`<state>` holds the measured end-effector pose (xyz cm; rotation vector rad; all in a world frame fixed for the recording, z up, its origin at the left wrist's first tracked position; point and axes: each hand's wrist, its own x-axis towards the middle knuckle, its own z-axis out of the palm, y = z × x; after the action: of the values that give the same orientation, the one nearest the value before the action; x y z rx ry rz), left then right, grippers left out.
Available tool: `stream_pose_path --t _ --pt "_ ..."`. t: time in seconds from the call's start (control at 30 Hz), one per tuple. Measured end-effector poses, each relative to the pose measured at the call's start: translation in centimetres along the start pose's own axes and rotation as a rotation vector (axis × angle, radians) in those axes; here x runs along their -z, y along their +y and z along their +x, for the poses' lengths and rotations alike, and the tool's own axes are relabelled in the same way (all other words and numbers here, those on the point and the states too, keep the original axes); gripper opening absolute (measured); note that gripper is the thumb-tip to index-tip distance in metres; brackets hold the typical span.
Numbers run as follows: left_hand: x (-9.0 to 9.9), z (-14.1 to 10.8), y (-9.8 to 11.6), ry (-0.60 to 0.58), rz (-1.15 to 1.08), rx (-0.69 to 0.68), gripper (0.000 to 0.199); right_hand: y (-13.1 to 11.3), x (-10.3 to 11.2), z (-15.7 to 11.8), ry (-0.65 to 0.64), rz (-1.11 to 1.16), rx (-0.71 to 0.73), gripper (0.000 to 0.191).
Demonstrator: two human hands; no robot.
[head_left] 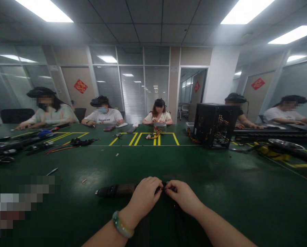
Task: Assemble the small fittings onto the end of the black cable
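Close together in front of me, both hands are pinched at a small dark part too dim to name. My left hand, with a green bangle on its wrist, has thumb and fingertips closed at the left side of that part. From the right, my right hand pinches at it too. A dark cylindrical tool-like body lies to the left, its metal tip pointing left and its other end hidden behind my left hand. Below my hands runs a long dark shape, hard to make out against the table.
The green table carries yellow tape marks. A thin metal rod and a small scrap lie left. Cable bundles, a power supply and a black computer case stand farther off. Several people sit opposite.
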<state>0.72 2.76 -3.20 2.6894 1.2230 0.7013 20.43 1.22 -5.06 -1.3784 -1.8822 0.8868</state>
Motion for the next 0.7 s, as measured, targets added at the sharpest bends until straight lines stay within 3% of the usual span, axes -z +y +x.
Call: stream_pose_path --t 0.7 --pt "0.33 -0.1 0.72 -0.013 0.017 0.013 0.009 -0.02 -0.22 0.1 0.043 -0.022 -0.005 0.01"
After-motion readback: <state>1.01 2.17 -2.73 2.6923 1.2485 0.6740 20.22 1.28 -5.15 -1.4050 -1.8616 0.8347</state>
